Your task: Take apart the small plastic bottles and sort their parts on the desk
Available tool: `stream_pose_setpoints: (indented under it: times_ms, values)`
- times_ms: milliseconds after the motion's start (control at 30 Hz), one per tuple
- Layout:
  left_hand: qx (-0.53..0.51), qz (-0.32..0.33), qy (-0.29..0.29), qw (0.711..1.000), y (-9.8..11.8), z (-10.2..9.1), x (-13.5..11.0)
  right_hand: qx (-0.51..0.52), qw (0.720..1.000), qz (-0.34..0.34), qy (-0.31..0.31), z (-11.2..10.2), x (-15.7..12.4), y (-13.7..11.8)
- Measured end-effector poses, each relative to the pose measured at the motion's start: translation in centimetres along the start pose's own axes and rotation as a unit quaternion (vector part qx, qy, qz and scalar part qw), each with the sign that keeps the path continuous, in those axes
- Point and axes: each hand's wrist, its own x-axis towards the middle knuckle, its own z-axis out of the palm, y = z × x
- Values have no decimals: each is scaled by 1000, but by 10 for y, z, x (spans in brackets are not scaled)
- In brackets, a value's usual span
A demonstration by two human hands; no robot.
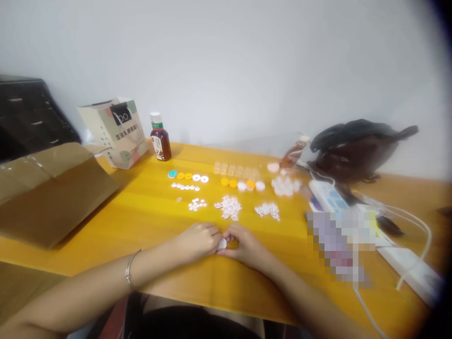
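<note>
My left hand and my right hand meet over the front of the yellow table, both closed on one small white round piece. The left fingers hide part of it, and its exact kind is too blurred to tell. Just beyond my hands lie a heap of small white pieces, another white heap to its right and several small white discs to its left. Farther back run a short row of white bits, a row of ring-shaped caps and a row of orange and white caps.
Clear small boxes line the back, near translucent round pieces. A cardboard box, paper bag and dark bottle stand left. Rightward are another bottle, a dark bag, a power strip and cables.
</note>
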Motion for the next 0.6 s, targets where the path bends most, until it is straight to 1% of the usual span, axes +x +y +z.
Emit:
stream_pose_setpoints:
  times_ms: [67, 133, 233, 300, 400, 500, 533, 600]
  values:
    - [12, -9, -2, 1000, 3, 2, -2, 0, 1000, -2, 0, 0, 0, 0]
    - [1, -23, 1, 1000, 4, 2, -3, 1, 1000, -5, 4, -1, 0, 0]
    - [-47, -45, 25, 998, -6, -3, -5, 0, 1000, -7, 3, -1, -1, 0]
    - [-65, -72, 53, 994, -22, -9, -7, -2, 1000, -4, 0, -1, -1, 0]
    - [-51, -108, 77, 990, -58, -17, -10, -5, 1000, 0, -3, -2, -1, -1]
    - [-39, -141, 74, 986, -91, -19, -12, -1, 1000, 3, -7, -3, 0, -2]
    - [-36, -143, 70, 987, -98, -19, -12, 2, 1000, 3, -9, -4, 0, -2]
    - [-30, -139, 63, 988, -106, -16, -11, 6, 1000, 5, -15, -4, 0, -2]
